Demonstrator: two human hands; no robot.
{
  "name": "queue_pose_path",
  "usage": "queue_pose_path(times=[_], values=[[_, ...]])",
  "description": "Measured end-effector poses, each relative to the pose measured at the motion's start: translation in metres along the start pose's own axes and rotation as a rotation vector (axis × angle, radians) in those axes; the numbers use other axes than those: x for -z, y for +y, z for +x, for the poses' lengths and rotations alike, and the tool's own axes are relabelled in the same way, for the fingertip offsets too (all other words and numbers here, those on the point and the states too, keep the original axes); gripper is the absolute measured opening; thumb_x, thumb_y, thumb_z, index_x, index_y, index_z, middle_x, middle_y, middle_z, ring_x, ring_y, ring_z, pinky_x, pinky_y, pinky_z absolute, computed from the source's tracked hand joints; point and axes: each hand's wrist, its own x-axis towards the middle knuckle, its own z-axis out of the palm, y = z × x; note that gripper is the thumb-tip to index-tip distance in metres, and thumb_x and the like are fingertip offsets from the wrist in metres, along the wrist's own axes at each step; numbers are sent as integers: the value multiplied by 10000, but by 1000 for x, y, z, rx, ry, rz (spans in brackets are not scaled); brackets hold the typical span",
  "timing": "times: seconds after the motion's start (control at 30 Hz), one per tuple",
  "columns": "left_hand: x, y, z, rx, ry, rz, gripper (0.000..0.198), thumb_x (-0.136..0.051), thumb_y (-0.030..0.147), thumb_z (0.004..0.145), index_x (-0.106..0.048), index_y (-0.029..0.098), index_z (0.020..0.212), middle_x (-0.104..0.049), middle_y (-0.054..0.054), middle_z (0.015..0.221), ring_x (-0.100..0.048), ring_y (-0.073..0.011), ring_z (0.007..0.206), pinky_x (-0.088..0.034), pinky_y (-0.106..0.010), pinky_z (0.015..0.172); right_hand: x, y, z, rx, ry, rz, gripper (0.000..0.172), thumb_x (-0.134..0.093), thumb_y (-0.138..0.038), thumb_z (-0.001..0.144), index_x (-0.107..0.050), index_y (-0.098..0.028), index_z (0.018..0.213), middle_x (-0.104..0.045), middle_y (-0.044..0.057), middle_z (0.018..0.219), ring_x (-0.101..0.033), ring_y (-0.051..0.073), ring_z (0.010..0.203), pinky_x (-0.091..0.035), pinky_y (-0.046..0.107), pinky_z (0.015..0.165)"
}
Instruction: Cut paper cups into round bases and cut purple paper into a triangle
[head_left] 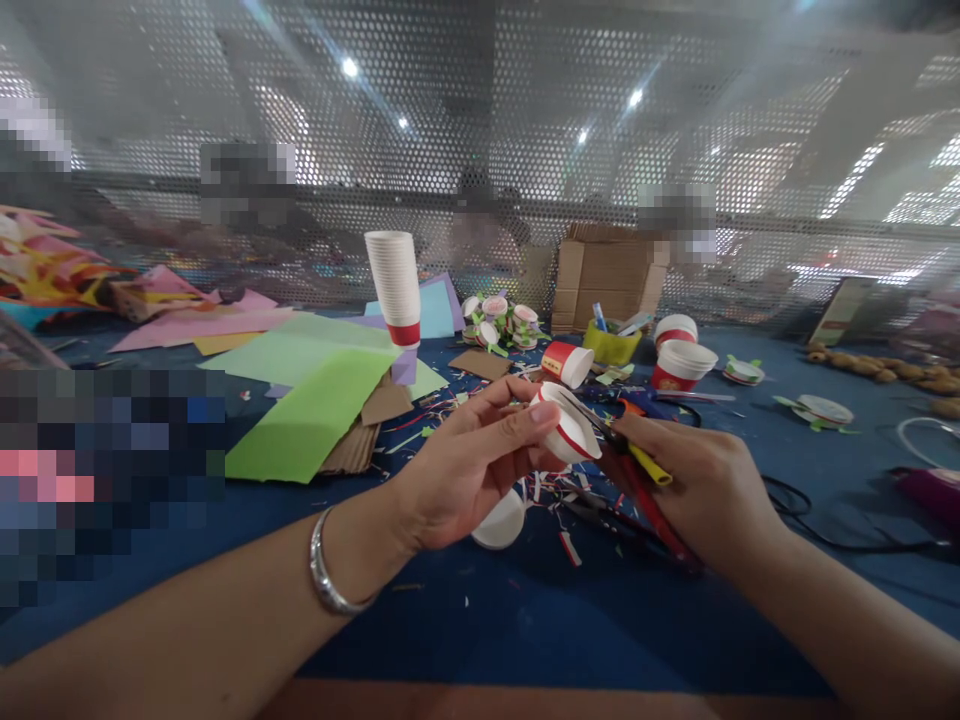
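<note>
My left hand (469,455), with a silver bangle on the wrist, pinches a cut-down paper cup (576,442), white with a red band, between thumb and fingers. My right hand (697,480) is closed around scissors (649,464) with red and yellow showing at the handles. Their dark blades lie at the upper edge of the cup piece; how far apart the blades are is hard to see. Below my left hand, a white paper disc (499,520) rests on the blue tabletop (465,640), partly covered by my fingers. Paper scraps (570,548) are scattered under both hands.
Coloured paper sheets (300,415) and cardboard (352,447) lie left. A tall paper cup stack (395,290) stands behind. Farther right are cups (684,366), a yellow pen holder (611,345), turtle-like paper pieces (821,411) and a black cord (840,546). A perforated metal screen (480,120) rises behind.
</note>
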Motion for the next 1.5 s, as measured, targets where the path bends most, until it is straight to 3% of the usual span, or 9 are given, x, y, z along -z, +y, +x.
queue_pose_path(times=[0.43,0.6,0.73,0.93,1.13,1.33,1.5], values=[[2,3,4,31,-32,-9,179,-778,265,861,-699,116,921,-701,-36,840,-662,-94,698,-595,-191,651,-2,2,0,-16,-3,48,346,-546,-391,1004,-708,-168,795,-697,45,622,-637,159,490,-404,256,478],[3,3,3,53,-36,-31,180,-773,269,866,-701,117,930,-718,-43,853,-677,-103,711,-599,-195,654,-3,4,-3,4,-12,-6,287,-563,-334,984,-695,-170,789,-652,13,577,-574,134,443,-374,246,463],[3,4,2,73,-51,-15,222,-757,314,884,-707,112,959,-727,-64,887,-702,-125,755,-598,-202,673,-2,5,-4,27,19,-2,216,-580,-282,956,-685,-169,806,-676,22,603,-615,148,474,-384,244,477],[5,3,4,100,-110,-51,159,-751,277,895,-705,126,908,-727,-39,855,-703,-106,720,-593,-183,650,-1,5,-6,4,-55,-12,179,-569,-240,929,-682,-173,808,-670,20,604,-620,160,477,-396,249,478],[4,3,3,115,-113,-62,205,-754,306,892,-715,114,951,-744,-60,894,-728,-133,755,-601,-200,672,1,3,-4,23,-30,-21,212,-514,-202,935,-679,-168,806,-677,45,596,-615,166,470,-390,261,472],[4,3,3,176,-190,-54,287,-779,351,865,-726,89,967,-762,-77,886,-765,-160,785,-589,-163,673,2,3,-5,32,-54,-18,169,-536,-172,903,-683,-158,822,-682,39,598,-609,156,468,-384,250,480],[1,4,0,128,-133,-64,357,-746,441,886,-675,118,1021,-761,-81,901,-780,-194,829,-591,-180,687,1,3,-4,14,-49,-19,188,-534,-192,909,-673,-161,786,-640,11,560,-558,130,431,-364,229,464]])
